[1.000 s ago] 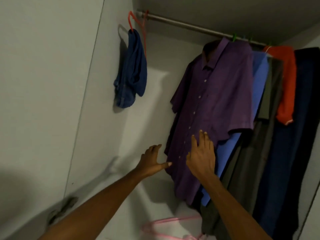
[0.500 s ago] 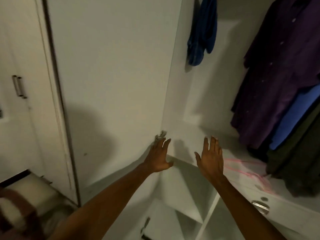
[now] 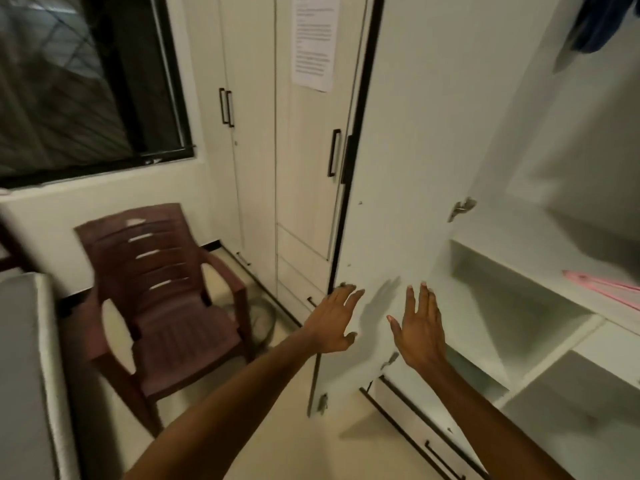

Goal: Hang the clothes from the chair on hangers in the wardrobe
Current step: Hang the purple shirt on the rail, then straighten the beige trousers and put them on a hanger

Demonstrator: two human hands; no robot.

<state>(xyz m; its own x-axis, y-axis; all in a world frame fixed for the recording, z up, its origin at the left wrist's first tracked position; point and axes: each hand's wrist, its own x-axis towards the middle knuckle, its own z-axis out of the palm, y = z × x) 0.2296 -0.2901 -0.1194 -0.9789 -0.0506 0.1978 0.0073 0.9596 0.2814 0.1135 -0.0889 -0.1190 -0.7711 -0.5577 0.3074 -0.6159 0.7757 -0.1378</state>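
Both hands held nothing: left hand and right hand spread flat before the open wardrobe door. Brown plastic chair stood left, seat bare; pink hanger lay on wardrobe shelf.

View off the shirts, onto chair, seat bare.

There's a dark window with a black frame up on the left wall, and below it in the corner a grey padded thing at the frame edge, can't tell what it is. A printed white paper sheet is stuck on a closed cream cupboard door with a black bar handle.
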